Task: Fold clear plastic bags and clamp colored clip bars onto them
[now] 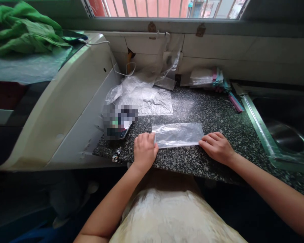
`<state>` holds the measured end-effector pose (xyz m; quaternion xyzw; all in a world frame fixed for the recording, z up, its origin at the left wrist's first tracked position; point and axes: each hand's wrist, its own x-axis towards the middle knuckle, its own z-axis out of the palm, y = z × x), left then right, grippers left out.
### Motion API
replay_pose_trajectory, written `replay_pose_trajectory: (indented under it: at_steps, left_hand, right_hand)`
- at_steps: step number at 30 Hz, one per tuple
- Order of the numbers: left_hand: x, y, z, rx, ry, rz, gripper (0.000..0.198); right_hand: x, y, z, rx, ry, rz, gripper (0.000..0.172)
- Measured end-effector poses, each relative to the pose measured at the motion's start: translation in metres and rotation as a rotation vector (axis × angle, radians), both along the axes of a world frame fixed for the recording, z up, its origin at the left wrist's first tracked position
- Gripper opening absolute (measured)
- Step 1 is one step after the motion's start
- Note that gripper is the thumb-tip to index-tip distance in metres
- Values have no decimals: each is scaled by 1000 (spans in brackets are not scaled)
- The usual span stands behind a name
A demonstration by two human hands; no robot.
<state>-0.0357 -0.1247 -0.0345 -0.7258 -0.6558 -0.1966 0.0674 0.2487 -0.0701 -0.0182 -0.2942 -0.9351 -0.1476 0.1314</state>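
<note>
A clear plastic bag [178, 134], folded to a long rectangle, lies flat on the speckled dark countertop [192, 162] in front of me. My left hand [145, 148] is closed on its left end, thumb along the near corner. At the near right corner, my right hand [216, 146] pinches the edge between thumb and fingers. Behind it spreads a heap of clear plastic bags [136, 87], with one flat crinkled bag [158, 103] at its near side.
At left are a phone [125, 132], partly blurred out, and a small beaded item [117, 155]. Bundled packets with pink and blue strips [218, 79] lie by the wall. A metal sink [259, 135] is on the right; a white machine [91, 84] holding green cloth [25, 27] stands left.
</note>
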Motion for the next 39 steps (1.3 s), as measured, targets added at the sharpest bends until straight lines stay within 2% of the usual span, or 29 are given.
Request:
replay_pose_trajectory:
  at_steps: [3, 6, 10, 12, 17, 22, 26, 29, 32, 35, 39]
  left_hand:
    - [-2, 2, 0, 49, 33, -301, 17]
    - [-6, 7, 2, 42, 53, -454, 20]
    - [-10, 15, 7, 47, 111, -510, 24]
    - [-10, 20, 12, 50, 78, -507, 26]
    - [-1, 43, 36, 116, -165, -510, 23]
    - [12, 68, 66, 71, -470, -573, 17]
    - [17, 84, 71, 48, -801, -529, 16]
    - [15, 94, 64, -31, -1121, -450, 21]
    - [10, 100, 54, -145, -1396, -347, 29]
    - [6, 102, 48, -197, -1540, -247, 34]
    - [3, 100, 46, -231, -1565, -181, 32]
  right_hand:
    - [0, 0, 2, -23, 30, -33, 23]
    - [2, 0, 2, -44, 65, -59, 23]
    - [10, 5, 5, -121, 131, -88, 23]
    - [13, 8, 10, -140, 140, -100, 24]
    - [4, 15, 35, -75, 158, -111, 21]
    - [-21, 25, 56, -71, 217, -113, 24]
    - [-24, 38, 65, -147, 332, -122, 29]
    - [-14, 43, 68, -227, 421, -143, 27]
    - [2, 44, 68, -389, 552, -173, 28]
    - [12, 42, 65, -548, 648, -253, 36]
    - [14, 41, 62, -680, 663, -306, 41]
